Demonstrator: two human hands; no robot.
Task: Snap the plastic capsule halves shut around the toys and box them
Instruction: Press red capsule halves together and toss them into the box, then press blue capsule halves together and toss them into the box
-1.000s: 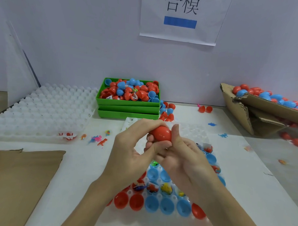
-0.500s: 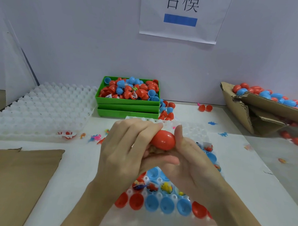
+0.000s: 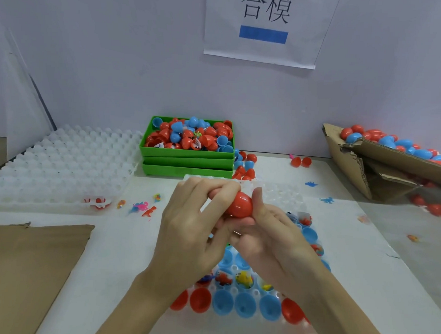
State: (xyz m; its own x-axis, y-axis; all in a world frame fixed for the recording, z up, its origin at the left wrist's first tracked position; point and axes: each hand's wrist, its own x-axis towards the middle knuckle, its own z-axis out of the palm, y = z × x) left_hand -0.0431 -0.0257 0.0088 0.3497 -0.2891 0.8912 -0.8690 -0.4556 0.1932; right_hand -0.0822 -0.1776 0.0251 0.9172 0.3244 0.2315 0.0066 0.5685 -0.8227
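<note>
From my feed I see two bare forearms rising from the bottom edge; no sleeves reach into view; the left hand (image 3: 187, 230) carries no glove, ring or watch that I can make out; the right hand (image 3: 269, 241) is likewise bare; its fingers (image 3: 257, 200) have short, plain nails; both wrists show no band.

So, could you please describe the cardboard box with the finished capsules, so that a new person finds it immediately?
Start at the white paper sign on the back wall and look down to the far right edge of the table. There the brown cardboard box lies torn and tilted, with red and blue closed capsules heaped in it. Unlike the green tray, it is cardboard and holds whole eggs, not loose halves.
</note>
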